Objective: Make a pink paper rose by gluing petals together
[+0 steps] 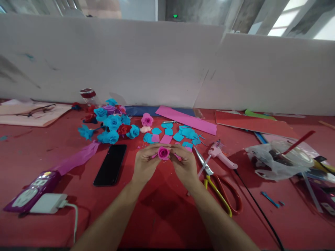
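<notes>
Between my two hands is a pink paper rose (pixel 163 153), its spiral centre facing me. The fingers of my left hand (pixel 148 158) close on its left side, and those of my right hand (pixel 183 161) close on its right side. Pink petal edges show by the fingers of both hands. Just beyond my hands lie several cut blue paper petals (pixel 187 132) and a few pink paper pieces (pixel 166 139). Another pink paper rose (pixel 147 120) rests behind them. To the right of my right hand are scissors (pixel 208 169) and a pink glue gun (pixel 222 158).
A bunch of paper flowers (pixel 113 122) and a black phone (pixel 110 165) lie to the left. A purple power strip (pixel 34 190) holds a white charger (pixel 49 203). On the right, a plastic bag (pixel 267 162) surrounds a jar. The glue gun's black cable (pixel 259 207) runs toward the front edge.
</notes>
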Demonstrator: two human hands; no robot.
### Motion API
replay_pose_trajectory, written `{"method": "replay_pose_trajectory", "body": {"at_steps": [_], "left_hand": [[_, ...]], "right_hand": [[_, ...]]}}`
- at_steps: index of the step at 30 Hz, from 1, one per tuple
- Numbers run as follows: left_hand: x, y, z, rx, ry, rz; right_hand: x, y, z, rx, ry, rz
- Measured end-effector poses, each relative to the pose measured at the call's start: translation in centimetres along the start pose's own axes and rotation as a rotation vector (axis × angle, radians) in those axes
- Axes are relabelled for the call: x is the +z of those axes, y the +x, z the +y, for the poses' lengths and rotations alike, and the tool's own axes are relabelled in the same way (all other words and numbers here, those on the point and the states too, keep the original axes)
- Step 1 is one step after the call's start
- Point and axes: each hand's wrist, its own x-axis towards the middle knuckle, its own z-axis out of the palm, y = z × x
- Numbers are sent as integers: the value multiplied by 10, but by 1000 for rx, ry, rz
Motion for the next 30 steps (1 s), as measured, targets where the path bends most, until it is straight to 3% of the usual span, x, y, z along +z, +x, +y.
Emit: {"method": "replay_pose_trajectory", "body": {"at_steps": [7,30], "left_hand": [[2,-2,9,110,52,7],[3,-4,12,230,169,59]], "right_hand": [[0,0,1,-56,-39,7],[-2,2,4,-69,33,-74]]}}
